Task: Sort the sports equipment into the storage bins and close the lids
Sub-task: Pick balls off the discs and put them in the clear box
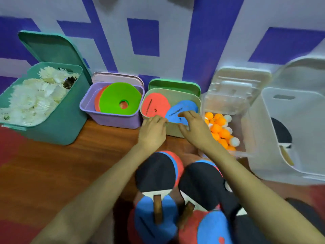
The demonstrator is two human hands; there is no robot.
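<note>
The white bin (pixel 288 134) is standing widest at your far right with its lid tipped back and a dark paddle showing inside. The teal bin (pixel 66 120) is sitting at your far left, lid raised, and is holding white shuttlecocks (pixel 33 99). Between them, the clear bin (pixel 246 120) is holding orange and white balls (pixel 219 129), the purple bin (pixel 112 119) is holding a green disc (pixel 116 97) over red ones, and the beige bin (pixel 174 130) is standing in the middle against the wall. Two black paddles (pixel 156 175) are lying side by side on the wooden floor just below your wrists. Your left hand (pixel 153 131) is bending its fingers over the beige bin's near rim; you cannot tell whether it is gripping. Your right hand (pixel 197 131) is laying fairly straight fingers on the blue cover (pixel 184 110), thumb spread against the bin's front. That cover is leaning inside the beige bin, overlapping the red cover (pixel 154 104) beside it.
</note>
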